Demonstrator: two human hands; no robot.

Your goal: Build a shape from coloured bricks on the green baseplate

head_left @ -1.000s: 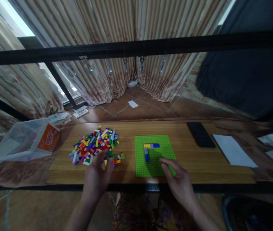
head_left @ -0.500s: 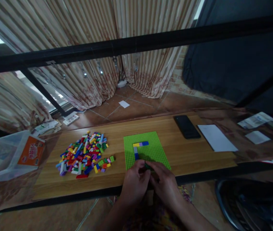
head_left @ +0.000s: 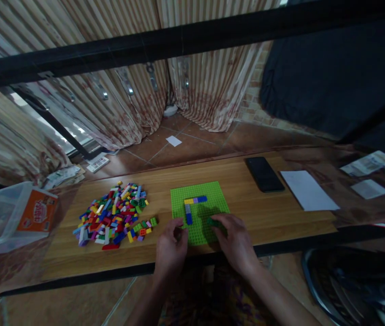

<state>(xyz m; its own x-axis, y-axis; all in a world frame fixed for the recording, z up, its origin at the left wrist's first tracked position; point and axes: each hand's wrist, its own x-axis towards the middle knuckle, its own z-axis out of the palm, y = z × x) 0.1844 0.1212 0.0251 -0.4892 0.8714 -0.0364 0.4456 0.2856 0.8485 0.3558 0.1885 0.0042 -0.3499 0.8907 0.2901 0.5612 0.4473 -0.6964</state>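
Observation:
A green studded baseplate (head_left: 199,188) lies on the wooden board in front of me. On it, toy bricks form a corner: a row of yellow, lilac and blue bricks (head_left: 195,199) along the top, and grey and blue bricks (head_left: 188,214) running down from its left end. My right hand (head_left: 236,240) pinches a dark green toy brick (head_left: 213,222) above the right part of the baseplate. My left hand (head_left: 172,246) is curled at the baseplate's lower left corner, thumb and forefinger close together; what they hold, if anything, is hidden.
A heap of mixed toy bricks (head_left: 111,217) lies left on the wooden board (head_left: 87,262). A clear plastic box (head_left: 2,226) stands beyond it. To the right are a black phone (head_left: 264,174) and white paper (head_left: 308,190). A dark rail (head_left: 127,43) crosses behind.
My hands, close together before, have parted: the left to the baseplate's lower left corner, the right toward its right side with the dark green brick. The camera view has shifted slightly.

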